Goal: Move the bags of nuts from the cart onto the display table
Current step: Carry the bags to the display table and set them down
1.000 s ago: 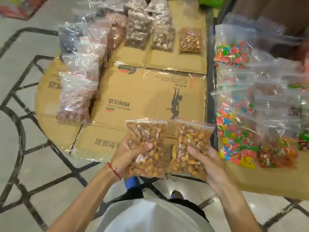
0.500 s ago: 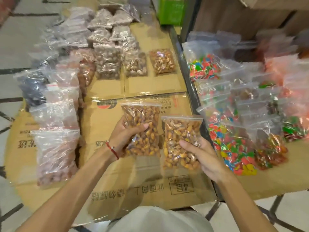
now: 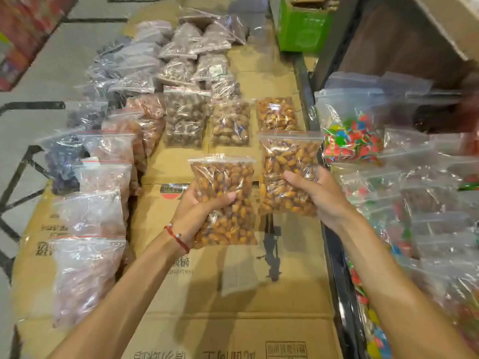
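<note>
The display table (image 3: pixel 233 294) fills most of what I see. It is covered with flattened cardboard (image 3: pixel 259 330), and a wide strip of that cardboard lies bare in front of me. Many stocked bags (image 3: pixel 184 117) already lie on it in rows: a long column down my left side and shorter rows farther back in the middle. One bag of golden nuts (image 3: pixel 277 114) lies flat at the far right of them, with open cardboard below it. So I judge the job well along, with room left for more. The cart is not in view, and I cannot tell how many bags wait on it.

To my right, past a dark rail, a second surface holds bags of bright sweets (image 3: pixel 352 138). A green box (image 3: pixel 303 27) stands at the far end.

I carry two bags above the bare cardboard, and neither touches the table yet. The right bag (image 3: pixel 287 156) hangs just below the golden nuts already laid down. The left bag (image 3: pixel 223 174) is beside it, lower and nearer to me. Both are sealed and upright.

My right hand (image 3: pixel 318 193) grips the right bag's lower edge, thumb across the front. My left hand (image 3: pixel 197 213) clasps the left bag at mid-height, thumb over its face. A red cord (image 3: pixel 178 238) circles my left wrist.

Setting these two down is what remains here.
</note>
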Demonstrator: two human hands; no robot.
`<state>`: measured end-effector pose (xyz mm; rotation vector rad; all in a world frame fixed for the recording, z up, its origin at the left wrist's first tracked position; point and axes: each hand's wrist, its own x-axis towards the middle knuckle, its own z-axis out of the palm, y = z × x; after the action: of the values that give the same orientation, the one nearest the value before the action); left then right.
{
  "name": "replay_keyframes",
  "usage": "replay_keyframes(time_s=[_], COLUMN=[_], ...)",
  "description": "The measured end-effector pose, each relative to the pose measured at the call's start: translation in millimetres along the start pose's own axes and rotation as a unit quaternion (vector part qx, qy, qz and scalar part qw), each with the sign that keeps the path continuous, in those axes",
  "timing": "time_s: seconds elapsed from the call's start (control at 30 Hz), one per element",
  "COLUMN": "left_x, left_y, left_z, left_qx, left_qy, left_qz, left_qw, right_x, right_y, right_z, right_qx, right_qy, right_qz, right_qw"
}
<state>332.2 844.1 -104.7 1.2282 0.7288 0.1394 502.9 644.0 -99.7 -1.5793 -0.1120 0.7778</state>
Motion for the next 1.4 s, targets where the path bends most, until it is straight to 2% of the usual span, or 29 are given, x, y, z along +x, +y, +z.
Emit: replay_keyframes(time_s=[0.17, 0.27, 0.43, 0.6, 0.87, 0.93, 1.07, 1.27, 1.4], left_x=[7, 16, 38, 54, 70, 71, 66, 43, 16], left_y=[-1, -4, -8, -13, -14, -14, -17, -30, -42], left_z=[-12, -16, -15, -12, -20, -20, -17, -3, 17], left_qx=[-0.005, -0.013, 0.013, -0.017, -0.041, -0.043, -0.042, -0.057, -0.040], left_qy=[0.030, 0.027, -0.009, -0.044, -0.064, -0.061, -0.048, -0.052, -0.055], left_qz=[-0.007, -0.018, -0.033, -0.057, -0.060, -0.057, -0.055, -0.058, -0.053], left_qw=[1.000, 0.999, 0.999, 0.997, 0.995, 0.996, 0.996, 0.995, 0.996], right_x=[27, 40, 77, 111, 149, 147, 135, 64, 1], right_y=[3, 6, 4, -13, -10, -4, 5, 19, 34], right_z=[8, 10, 4, 1, 8, 11, 12, 3, -11], right_qx=[0.007, 0.000, -0.016, 0.010, -0.108, -0.134, -0.184, -0.250, -0.373], right_qy=[-0.026, -0.009, 0.051, 0.064, 0.143, 0.180, 0.220, 0.219, 0.177], right_qz=[0.008, 0.001, -0.006, -0.003, -0.063, -0.091, -0.082, -0.069, -0.112], right_qw=[1.000, 1.000, 0.999, 0.998, 0.982, 0.970, 0.955, 0.941, 0.904])
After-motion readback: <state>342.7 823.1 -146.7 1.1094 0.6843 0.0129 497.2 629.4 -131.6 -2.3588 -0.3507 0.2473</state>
